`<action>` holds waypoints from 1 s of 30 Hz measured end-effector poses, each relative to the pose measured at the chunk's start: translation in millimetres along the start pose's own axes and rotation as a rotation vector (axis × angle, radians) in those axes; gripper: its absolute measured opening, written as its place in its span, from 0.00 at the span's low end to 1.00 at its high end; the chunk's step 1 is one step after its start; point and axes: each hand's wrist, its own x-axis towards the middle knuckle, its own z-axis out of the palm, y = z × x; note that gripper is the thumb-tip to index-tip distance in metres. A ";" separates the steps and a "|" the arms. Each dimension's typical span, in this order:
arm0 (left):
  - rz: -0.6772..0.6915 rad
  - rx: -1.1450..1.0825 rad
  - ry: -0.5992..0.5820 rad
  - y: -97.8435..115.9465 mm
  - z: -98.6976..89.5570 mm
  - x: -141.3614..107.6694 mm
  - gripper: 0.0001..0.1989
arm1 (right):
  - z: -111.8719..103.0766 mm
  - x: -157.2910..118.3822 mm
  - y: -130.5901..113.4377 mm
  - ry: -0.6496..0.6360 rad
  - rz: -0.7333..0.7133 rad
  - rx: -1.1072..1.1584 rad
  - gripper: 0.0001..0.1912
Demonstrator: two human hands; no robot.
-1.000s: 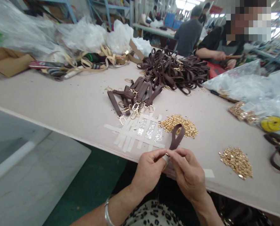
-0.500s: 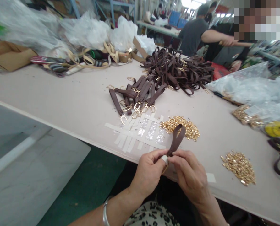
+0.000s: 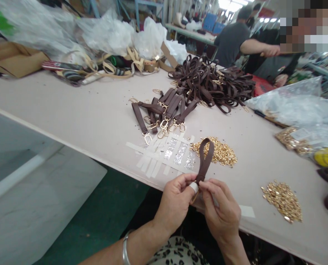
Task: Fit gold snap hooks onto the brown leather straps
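My left hand (image 3: 177,200) pinches the lower end of a dark brown looped wrist strap (image 3: 206,160) near the table's front edge. White tape wraps its thumb. A bit of gold clasp shows under the fingers. My right hand (image 3: 221,209) is closed at the same end, fingertips pressed together against the strap; whether a small part sits between them is hidden. The strap's loop stands up in front of a heap of small gold metal pieces (image 3: 221,152). Farther back lie several brown straps with gold clasps (image 3: 168,108).
A large pile of brown straps (image 3: 213,82) lies at the back. More gold pieces (image 3: 282,200) are heaped at the right. Tape strips (image 3: 152,158) cross the table left of my hands. Plastic bags (image 3: 299,103) lie at right. A co-worker (image 3: 232,42) sits beyond.
The strap's loop has tipped slightly left and stands more upright. Both hands stay on its lower end, with the right fingers shifted a little. The view has moved slightly.
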 end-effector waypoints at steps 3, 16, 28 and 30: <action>-0.004 -0.037 -0.010 1.2 0.7 -0.7 0.07 | 2.6 -0.1 -2.4 0.021 0.084 0.047 0.10; 0.300 0.418 -0.075 -3.1 -8.7 -10.1 0.15 | -1.8 -7.4 -5.6 -0.006 0.677 0.608 0.07; 0.308 0.640 -0.079 -4.9 -16.9 -9.3 0.11 | 2.4 -1.3 -16.4 0.040 0.731 0.771 0.09; 0.229 0.593 -0.116 -4.2 -14.6 -8.5 0.11 | -8.6 0.1 -11.2 -0.044 0.722 0.730 0.09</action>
